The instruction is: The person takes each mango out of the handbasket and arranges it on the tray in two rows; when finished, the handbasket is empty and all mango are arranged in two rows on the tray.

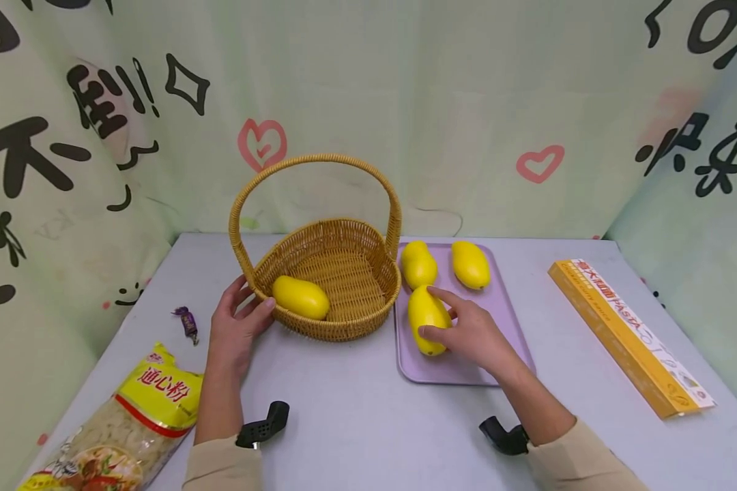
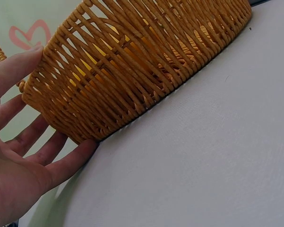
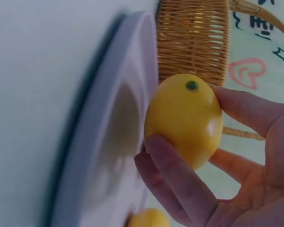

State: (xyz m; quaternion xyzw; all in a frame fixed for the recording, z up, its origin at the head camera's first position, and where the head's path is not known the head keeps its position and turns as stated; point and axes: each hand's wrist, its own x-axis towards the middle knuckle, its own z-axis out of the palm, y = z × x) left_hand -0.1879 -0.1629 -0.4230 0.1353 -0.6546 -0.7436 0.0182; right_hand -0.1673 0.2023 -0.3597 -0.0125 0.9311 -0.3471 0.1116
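A wicker basket (image 1: 362,320) with a tall arched handle sits on the table, one yellow mango (image 1: 301,297) inside it. My left hand (image 1: 238,320) holds the basket's left side, thumb at the rim and fingers spread along the outer wall, as the left wrist view shows. With thumb and fingers, my right hand (image 1: 475,339) grips another yellow mango (image 1: 428,319) over the purple tray (image 1: 503,341). In the right wrist view, this held mango (image 3: 184,118) has a green stem spot facing the camera. Two more mangoes, one left (image 1: 419,264) and one right (image 1: 470,264), lie at the tray's far end.
A yellow pasta box (image 1: 629,341) lies at the right. On the left are a bag of pasta (image 1: 132,423) and a small purple-wrapped candy (image 1: 187,324). A printed curtain (image 1: 454,116) hangs behind the table's far edge. The basket stands close against the tray's left side.
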